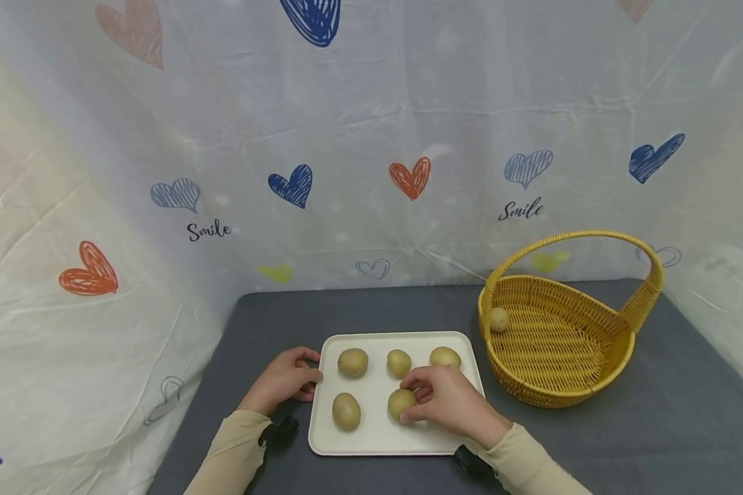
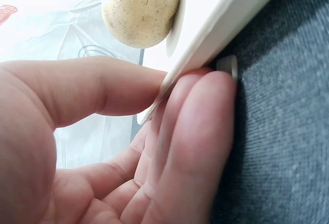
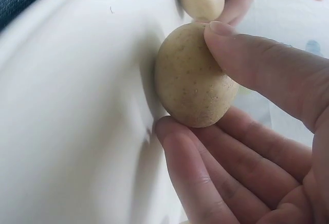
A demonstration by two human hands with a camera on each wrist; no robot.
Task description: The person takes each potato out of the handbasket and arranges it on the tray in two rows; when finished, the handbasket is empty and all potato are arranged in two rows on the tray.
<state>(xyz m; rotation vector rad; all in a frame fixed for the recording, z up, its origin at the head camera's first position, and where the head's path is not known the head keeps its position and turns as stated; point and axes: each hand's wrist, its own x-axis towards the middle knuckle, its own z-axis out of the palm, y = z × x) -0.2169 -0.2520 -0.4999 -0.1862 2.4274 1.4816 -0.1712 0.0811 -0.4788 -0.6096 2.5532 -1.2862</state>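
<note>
**Loose pinch on a round potato**

Head view: the right hand (image 1: pixel 447 399) closes thumb and fingers on the front potato (image 1: pixel 400 402) on the white tray (image 1: pixel 384 440), beside the basket (image 1: pixel 557 330). The left hand (image 1: pixel 285 381) pinches the tray's left edge.

Left wrist view: thumb above, fingers (image 2: pixel 205 126) below the rim; a lifted edge could roll the potatoes.

Right wrist view: only the fingertips (image 3: pixel 221 31) grip the smooth potato; it may well slip.
</note>
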